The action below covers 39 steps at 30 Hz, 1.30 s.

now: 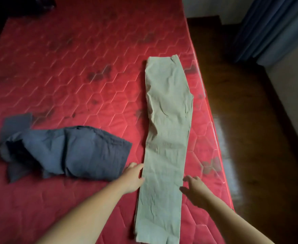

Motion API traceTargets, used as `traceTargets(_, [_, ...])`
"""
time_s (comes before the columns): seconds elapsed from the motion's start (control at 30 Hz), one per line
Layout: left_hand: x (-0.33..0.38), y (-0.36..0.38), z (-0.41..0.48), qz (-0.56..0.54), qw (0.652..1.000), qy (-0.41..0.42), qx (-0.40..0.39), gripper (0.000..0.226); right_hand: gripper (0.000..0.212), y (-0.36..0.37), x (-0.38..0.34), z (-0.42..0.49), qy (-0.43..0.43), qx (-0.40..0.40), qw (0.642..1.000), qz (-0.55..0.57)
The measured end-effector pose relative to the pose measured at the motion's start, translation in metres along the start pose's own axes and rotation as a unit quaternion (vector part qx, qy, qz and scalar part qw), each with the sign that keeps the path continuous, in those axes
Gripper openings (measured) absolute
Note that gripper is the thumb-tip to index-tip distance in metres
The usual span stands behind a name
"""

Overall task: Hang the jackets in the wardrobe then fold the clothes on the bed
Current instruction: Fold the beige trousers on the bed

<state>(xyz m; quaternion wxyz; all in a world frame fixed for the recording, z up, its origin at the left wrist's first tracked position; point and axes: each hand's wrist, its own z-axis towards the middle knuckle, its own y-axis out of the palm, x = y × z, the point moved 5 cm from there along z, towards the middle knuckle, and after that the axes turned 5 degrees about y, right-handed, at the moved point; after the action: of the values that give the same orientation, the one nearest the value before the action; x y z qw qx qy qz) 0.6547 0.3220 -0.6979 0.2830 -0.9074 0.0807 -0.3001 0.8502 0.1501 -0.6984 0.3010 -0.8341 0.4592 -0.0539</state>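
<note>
A pair of beige trousers lies flat and lengthwise on the red mattress, legs laid one over the other, the hems nearest me. My left hand touches the left edge of the trouser legs, its fingertips hidden at the cloth's border. My right hand rests with spread fingers at the right edge of the same legs. A crumpled dark blue garment lies in a heap to the left of the trousers, apart from both hands.
The mattress edge runs close along the right of the trousers, with a dark wooden bed frame and floor beyond. Blue curtains hang at the upper right. A dark object sits at the far left corner of the bed.
</note>
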Motion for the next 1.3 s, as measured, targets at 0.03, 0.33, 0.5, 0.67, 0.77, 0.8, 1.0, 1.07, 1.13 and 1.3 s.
traceTargets(0.03, [-0.014, 0.022, 0.000, -0.013, 1.000, -0.017, -0.011, 0.062, 0.052, 0.020, 0.008, 0.004, 0.015, -0.002, 0.999, 0.036])
traceTargets(0.33, [-0.079, 0.128, -0.017, -0.212, 0.963, -0.139, 0.092, 0.042, 0.037, 0.158, 0.052, 0.014, 0.144, 0.016, 0.892, 0.427])
traceTargets(0.5, [-0.081, 0.144, -0.028, -0.294, 0.938, -0.145, 0.108, 0.037, 0.031, 0.164, 0.047, 0.011, 0.119, 0.075, 0.890, 0.434])
traceTargets(0.67, [-0.081, 0.166, -0.045, -0.309, 0.938, -0.143, 0.068, 0.053, 0.016, 0.183, 0.046, 0.003, 0.085, 0.029, 0.898, 0.432])
traceTargets(0.77, [-0.085, 0.181, -0.058, -0.313, 0.937, -0.143, 0.059, 0.057, 0.010, 0.192, 0.054, -0.005, 0.076, 0.029, 0.907, 0.414])
traceTargets(0.8, [-0.086, 0.185, -0.063, -0.319, 0.935, -0.143, 0.059, 0.057, 0.013, 0.193, 0.058, -0.008, 0.077, 0.033, 0.905, 0.417])
traceTargets(1.0, [-0.089, 0.205, -0.080, -0.349, 0.924, -0.149, 0.046, 0.046, 0.034, 0.194, 0.085, -0.022, 0.079, 0.064, 0.884, 0.456])
traceTargets(1.07, [-0.088, 0.213, -0.084, -0.345, 0.925, -0.152, 0.042, 0.035, 0.037, 0.193, 0.091, -0.022, 0.077, 0.062, 0.881, 0.463])
traceTargets(1.13, [-0.085, 0.221, -0.087, -0.341, 0.927, -0.149, 0.051, 0.022, 0.034, 0.191, 0.096, -0.023, 0.070, 0.061, 0.883, 0.460])
traceTargets(1.3, [-0.071, 0.239, -0.094, -0.310, 0.938, -0.147, 0.051, 0.019, 0.029, 0.188, 0.118, -0.031, 0.072, 0.055, 0.885, 0.457])
